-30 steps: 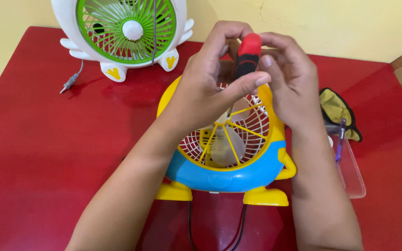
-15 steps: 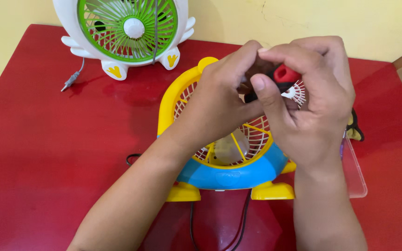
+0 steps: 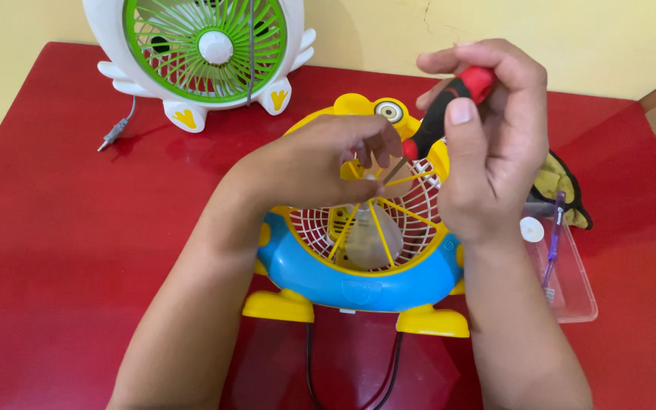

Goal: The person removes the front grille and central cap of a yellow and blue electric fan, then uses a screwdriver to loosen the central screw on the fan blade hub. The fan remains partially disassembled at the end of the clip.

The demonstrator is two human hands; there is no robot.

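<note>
A: Item one, the white and green fan point(image 3: 205, 53) at 11 o'clock?
B: Top cut off by the picture's edge.

A: The screwdriver point(image 3: 445, 106)?
B: Tip hidden behind the left hand point(image 3: 320, 163); the right hand point(image 3: 495, 144) covers part of the handle.

A: The yellow and blue fan point(image 3: 358, 266)?
B: Hub and upper grille hidden by the left hand's fingers.

A: The black cords point(image 3: 389, 372) at 6 o'clock?
B: Run off the bottom edge.

A: The dark and yellow cloth point(image 3: 563, 182) at 3 o'clock?
B: Partly behind the right hand.

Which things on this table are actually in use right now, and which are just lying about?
In use:
- right hand holding the red-and-black screwdriver
- left hand on the grille of the yellow-and-blue fan

Lying about:
- white-and-green fan
- clear plastic tray with purple pen
- yellow-and-black cloth
</note>
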